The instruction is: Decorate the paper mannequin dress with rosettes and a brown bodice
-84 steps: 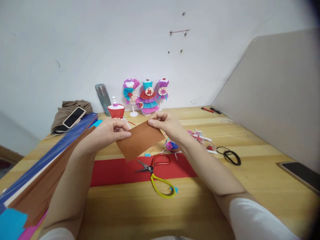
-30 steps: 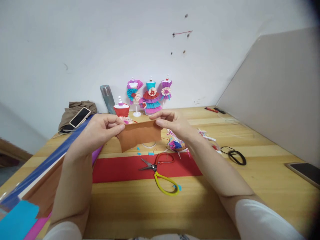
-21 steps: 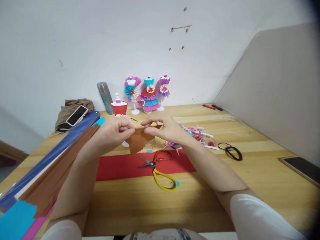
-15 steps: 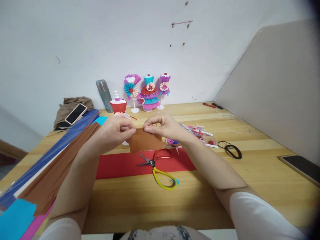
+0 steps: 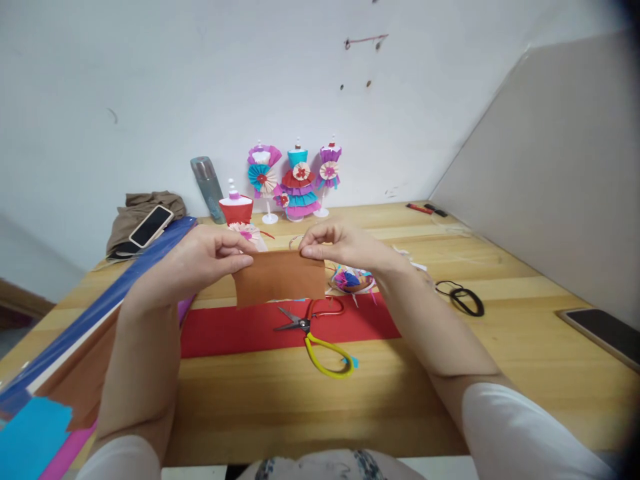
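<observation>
A brown paper piece (image 5: 280,279) hangs between my two hands over the table. My left hand (image 5: 217,257) pinches its upper left corner, and my right hand (image 5: 335,245) pinches its top edge near the right end. Below it lies a red paper strip (image 5: 220,330). Open scissors (image 5: 303,325) with one red and one yellow handle rest partly on the strip, the yellow loop on bare wood. Beyond my left hand stands a small dress form (image 5: 237,210) with a red top and a pleated pale piece at its base.
Three decorated dress forms (image 5: 300,183) and a bottle (image 5: 207,190) stand by the wall. Coloured scraps (image 5: 353,279) lie near my right wrist, a black cord (image 5: 466,301) and a phone (image 5: 603,337) further right. Blue and brown sheets (image 5: 83,360) and another phone (image 5: 151,227) lie left.
My hands have moved apart along the brown piece, the left one leftward and the right one slightly rightward. More of the piece's top edge shows between them.
</observation>
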A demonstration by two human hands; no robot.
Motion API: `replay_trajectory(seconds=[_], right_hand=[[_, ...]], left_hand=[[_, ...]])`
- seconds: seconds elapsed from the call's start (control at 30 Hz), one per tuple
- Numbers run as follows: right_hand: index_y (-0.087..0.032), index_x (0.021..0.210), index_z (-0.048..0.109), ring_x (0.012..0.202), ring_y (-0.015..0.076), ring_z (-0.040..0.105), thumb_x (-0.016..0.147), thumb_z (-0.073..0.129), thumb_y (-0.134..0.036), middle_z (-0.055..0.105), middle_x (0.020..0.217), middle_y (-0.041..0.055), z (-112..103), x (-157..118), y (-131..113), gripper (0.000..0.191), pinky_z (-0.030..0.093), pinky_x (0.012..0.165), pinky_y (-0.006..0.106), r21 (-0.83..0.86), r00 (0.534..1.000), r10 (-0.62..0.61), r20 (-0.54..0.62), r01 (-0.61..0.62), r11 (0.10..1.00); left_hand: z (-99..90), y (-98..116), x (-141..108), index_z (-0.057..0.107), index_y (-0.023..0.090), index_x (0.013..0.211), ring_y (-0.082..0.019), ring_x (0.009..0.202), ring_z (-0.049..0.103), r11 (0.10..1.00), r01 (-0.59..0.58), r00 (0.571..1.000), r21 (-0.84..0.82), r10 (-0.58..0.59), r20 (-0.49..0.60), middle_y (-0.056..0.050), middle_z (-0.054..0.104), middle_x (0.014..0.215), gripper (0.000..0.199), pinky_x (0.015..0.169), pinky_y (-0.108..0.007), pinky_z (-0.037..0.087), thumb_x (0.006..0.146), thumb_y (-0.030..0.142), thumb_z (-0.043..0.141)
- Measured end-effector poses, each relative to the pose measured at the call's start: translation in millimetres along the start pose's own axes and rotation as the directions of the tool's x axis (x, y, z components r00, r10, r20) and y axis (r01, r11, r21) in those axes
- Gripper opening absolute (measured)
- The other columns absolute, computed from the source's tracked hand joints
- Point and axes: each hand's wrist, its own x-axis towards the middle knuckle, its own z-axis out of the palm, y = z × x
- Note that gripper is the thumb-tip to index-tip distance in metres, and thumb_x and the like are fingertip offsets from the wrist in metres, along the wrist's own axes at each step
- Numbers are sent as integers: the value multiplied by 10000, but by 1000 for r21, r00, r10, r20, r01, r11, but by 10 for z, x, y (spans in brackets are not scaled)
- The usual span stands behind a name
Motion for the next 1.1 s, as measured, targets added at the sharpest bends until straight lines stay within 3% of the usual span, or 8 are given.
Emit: replay_trajectory(seconds=[0.2, 0.47, 0.67, 0.77, 0.87, 1.0, 1.1], right_hand=[[-216, 816, 712, 677, 141, 608, 727, 732, -299, 660, 703, -1, -24, -16, -6, 123, 499, 671, 288, 87, 999, -33, -43, 37, 996], [-214, 676, 665, 598, 127, 570, 753, 710, -277, 632, 635, 0, -46, -22, 24, 109, 470, 604, 287, 58, 998, -44, -50, 47, 997], [-207, 675, 688, 597, 125, 572, 766, 703, -275, 647, 642, 3, -57, -76, -30, 115, 463, 594, 277, -73, 996, -89, 13, 90, 993], [-200, 684, 693, 617, 129, 578, 768, 693, -264, 662, 661, 6, -30, -102, -74, 106, 464, 604, 272, -117, 993, -90, 76, 99, 988], [-196, 707, 695, 651, 133, 580, 777, 680, -271, 675, 692, 9, -9, -108, -93, 104, 456, 620, 267, -159, 985, -91, 145, 113, 981], [-188, 728, 684, 650, 128, 546, 789, 670, -308, 648, 681, 3, -15, -89, -59, 135, 428, 620, 267, -171, 985, -92, 147, 117, 978], [-186, 742, 668, 638, 127, 518, 804, 661, -391, 600, 658, -3, -40, -64, -18, 214, 418, 616, 277, -86, 989, -90, 120, 101, 991]], left_hand=[[-52, -72, -26, 748, 171, 798, -112, 557, 552, 995, 30, 999, -96, -26, 35, 13, 644, 606, 237, 511, -188, 423, 776, 381, 640], [-60, -179, 18, 758, 185, 796, -144, 599, 594, 998, 32, 994, -49, -27, 107, -13, 671, 656, 271, 520, -210, 436, 756, 438, 671], [-76, -97, 0, 785, 230, 925, -156, 708, 647, 997, 40, 958, 67, -57, 281, 6, 741, 781, 294, 604, -203, 458, 737, 429, 678], [44, -13, 32, 766, 218, 921, -157, 757, 649, 999, -7, 954, 53, -9, 299, -4, 739, 833, 297, 642, -208, 462, 786, 441, 624], [267, 37, 127, 679, 185, 732, -126, 639, 549, 996, -89, 952, 10, 82, 296, 4, 624, 678, 323, 559, -210, 387, 857, 440, 525], [487, 40, 246, 440, 186, 551, -91, 508, 332, 994, -75, 946, -85, 98, 308, 44, 359, 525, 385, 477, -228, 252, 847, 428, 486], [513, 19, 276, 391, 193, 550, -89, 528, 319, 989, -55, 954, -135, 92, 285, 45, 339, 547, 381, 493, -232, 247, 833, 428, 489]])
